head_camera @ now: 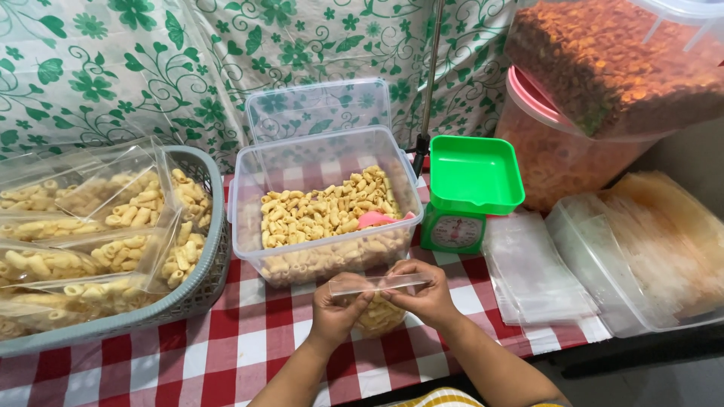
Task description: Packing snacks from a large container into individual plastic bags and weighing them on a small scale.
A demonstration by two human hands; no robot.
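Head view
Left hand: the left hand (337, 305) is clenched on the left end of a small clear plastic bag (379, 301), fingers curled over its top edge.
Right hand: the right hand (424, 292) pinches the right end of the same top edge, so the bag hangs between the two hands.
Bag look: transparent, flat and stretched straight along the top; the lower part bulges with pale yellow curled snack pieces and rests on or just above the cloth, which of the two I cannot tell.
Just beyond the hands: a clear plastic tub (249, 218) partly filled with the same snack, a pink scoop (375, 219) lying in it, and its clear lid (317, 109) propped behind.
Left of the hands: a grey basket (204, 290) packed with filled snack bags (83, 260).
Right of the hands, further back: a green kitchen scale (467, 192) with a square tray; nearer, a stack of empty clear bags (532, 271).
Far right: large clear containers of orange snacks (603, 83).
Surface: a red-and-white checked tablecloth (241, 343), under the hands.
Room: a white sheet with green flowers (113, 68) hangs behind.
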